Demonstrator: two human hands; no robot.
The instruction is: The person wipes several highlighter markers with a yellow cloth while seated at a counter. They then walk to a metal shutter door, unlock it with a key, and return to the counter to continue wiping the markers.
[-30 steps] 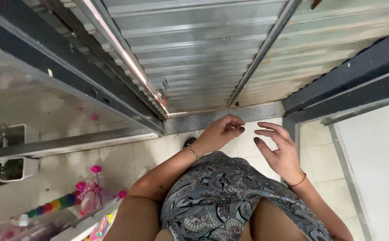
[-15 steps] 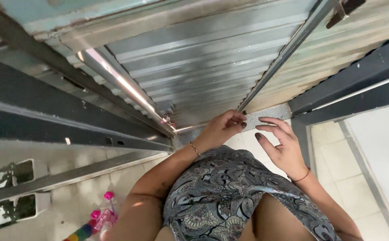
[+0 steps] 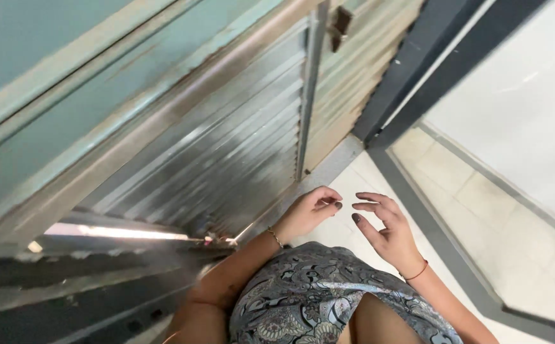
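No packages, labels, signs or screens show anywhere here (none on the door either).

corrugated metal shutter (image 3: 239, 153) — shut, perhaps | dark frame (image 3: 411, 70) | pale tiled floor (image 3: 481, 210)

A single head-worn camera looks steeply down, close over the person's hands, facing the corrugated metal shutter (image 3: 226, 159) just ahead of them.

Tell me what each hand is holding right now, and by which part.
Nothing is held. The left hand and right hand are both empty, fingers loosely curled, in front of the corrugated metal shutter.
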